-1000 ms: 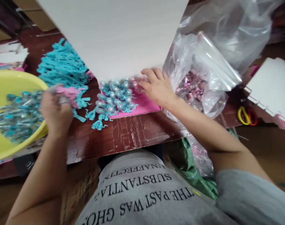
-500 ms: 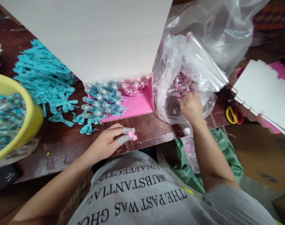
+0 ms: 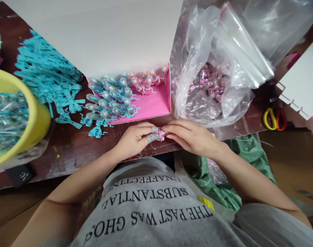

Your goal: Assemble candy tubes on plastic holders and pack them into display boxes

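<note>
One pink piece [image 3: 161,135], and now both hands are on it! It's low over the near edge of the tabletop [image 3: 69,164], just in front of the open box [image 3: 155,104]. The right hand [image 3: 194,137] has swung over from the bag [image 3: 181,99] to meet the left hand [image 3: 132,142], so the piece now looks steadied from both sides. The left grip is clamped on it with taped fingers; the right grip is pinched together at its other side, though exactly what those fingertips hold is hidden. Long axis? Seemingly left to right, between the hands, but fingers cover too much to tell which way it points. Farther out, teal capsules [image 3: 105,103] and pink capsules [image 3: 148,82] sit in the box, teal clips [image 3: 45,73] and the yellow tub [image 3: 38,116] lie left, scissors [image 3: 274,119] far right.
</note>
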A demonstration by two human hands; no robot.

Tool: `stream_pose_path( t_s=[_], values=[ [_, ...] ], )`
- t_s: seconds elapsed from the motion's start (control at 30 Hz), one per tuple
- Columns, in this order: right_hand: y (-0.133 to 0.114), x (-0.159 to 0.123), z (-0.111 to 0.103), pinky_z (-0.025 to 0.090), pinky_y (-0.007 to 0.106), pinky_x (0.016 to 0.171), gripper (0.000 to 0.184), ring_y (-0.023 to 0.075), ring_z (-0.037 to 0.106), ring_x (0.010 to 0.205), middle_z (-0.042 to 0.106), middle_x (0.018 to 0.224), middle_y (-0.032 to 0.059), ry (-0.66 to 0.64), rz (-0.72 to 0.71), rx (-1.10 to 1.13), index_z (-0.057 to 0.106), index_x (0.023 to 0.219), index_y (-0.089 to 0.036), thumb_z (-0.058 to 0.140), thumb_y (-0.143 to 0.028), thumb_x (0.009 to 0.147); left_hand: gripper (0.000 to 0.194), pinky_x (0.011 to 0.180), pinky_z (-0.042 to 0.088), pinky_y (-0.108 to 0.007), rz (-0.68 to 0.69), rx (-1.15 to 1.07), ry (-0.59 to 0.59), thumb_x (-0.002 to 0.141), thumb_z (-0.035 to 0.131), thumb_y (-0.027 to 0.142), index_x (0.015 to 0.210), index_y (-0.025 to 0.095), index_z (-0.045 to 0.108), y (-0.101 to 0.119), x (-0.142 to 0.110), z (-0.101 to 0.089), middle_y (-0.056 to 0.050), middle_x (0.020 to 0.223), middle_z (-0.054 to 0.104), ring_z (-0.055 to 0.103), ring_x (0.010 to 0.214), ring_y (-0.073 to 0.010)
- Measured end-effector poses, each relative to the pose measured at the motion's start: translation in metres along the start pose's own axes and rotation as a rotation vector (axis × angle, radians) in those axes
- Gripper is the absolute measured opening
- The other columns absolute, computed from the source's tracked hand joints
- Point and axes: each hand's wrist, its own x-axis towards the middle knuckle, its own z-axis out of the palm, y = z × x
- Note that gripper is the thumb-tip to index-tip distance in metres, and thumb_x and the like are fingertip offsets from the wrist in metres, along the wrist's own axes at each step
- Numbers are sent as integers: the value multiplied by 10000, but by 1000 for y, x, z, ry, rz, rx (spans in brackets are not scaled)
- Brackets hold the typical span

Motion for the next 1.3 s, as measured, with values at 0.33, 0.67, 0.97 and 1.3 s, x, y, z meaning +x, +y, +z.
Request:
stream_pose_path(
  t_s=[0.33, 0.67, 0.97, 1.3],
  values=[
    [-12, -1, 11, 595, 334, 758, 358, 194, 755, 828, 806, 991, 80, -52, 380, 272, 725, 1166, -167, 498, -442, 1130, 291, 932, 600, -355, 105, 645, 71, 1040, 544, 184, 1164, 232, 802, -3, -6, 7, -67, 1223, 807, 760, 1032, -225],
    [145, -3, -22, 469, 619, 1109, 469, 417, 524, 1367, 613, 1470, 179, 155, 708, -436, 656, 1425, -249, 494, -515, 1075, 288, 901, 577, -357, -286, 54, 15, 1005, 684, 443, 1138, 191, 726, -13, 3, 19, -71, 1066, 778, 711, 952, -217],
    [179, -15, -10, 395, 644, 1133, 333, 430, 447, 1374, 610, 1422, 191, 43, 636, -486, 715, 1270, -194, 637, -418, 1036, 412, 1051, 563, -422, -414, -231, 134, 923, 778, 511, 1164, 179, 744, -24, 15, 35, -70, 1174, 797, 726, 1077, -233],
    [157, 0, -9, 407, 670, 1109, 361, 459, 460, 1372, 639, 1434, 182, -36, 679, -459, 699, 1303, -192, 481, -332, 1052, 384, 1058, 569, -428, -392, -385, 132, 888, 810, 525, 1075, 192, 765, -13, 36, 53, -72, 1135, 807, 714, 1086, -236]
  ],
)
